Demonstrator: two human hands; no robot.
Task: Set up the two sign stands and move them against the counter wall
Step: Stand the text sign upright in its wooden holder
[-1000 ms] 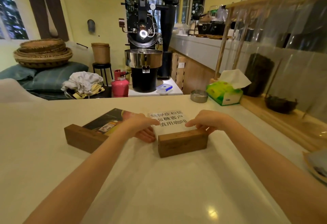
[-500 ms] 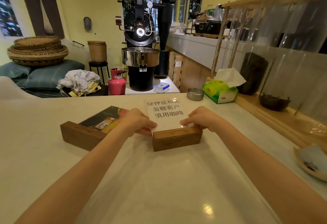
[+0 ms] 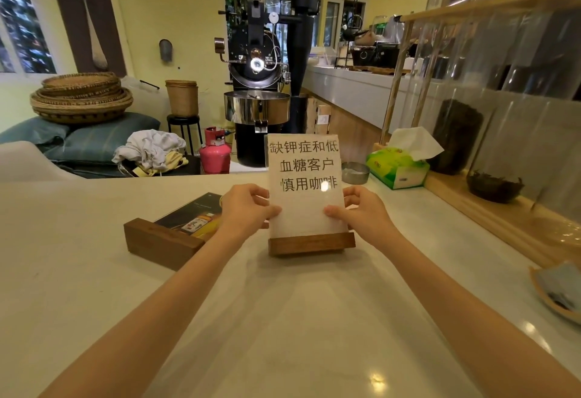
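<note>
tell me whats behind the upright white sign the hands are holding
Behind the white sign, past the counter edge, stand a black coffee roaster and, right of it, a small metal tin. The sign covers the roaster's lower right side and the floor there. Both hands' fingers behind it are hidden.

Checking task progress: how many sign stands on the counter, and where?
2. The white sign stand is upright at centre, held at both edges by the left hand and right hand. The dark sign stand lies flat just left of it.

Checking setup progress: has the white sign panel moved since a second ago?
Yes. The white sign panel has swung up from lying flat to upright, its top now overlapping the coffee roaster behind the counter; both hands grip its edges.
</note>
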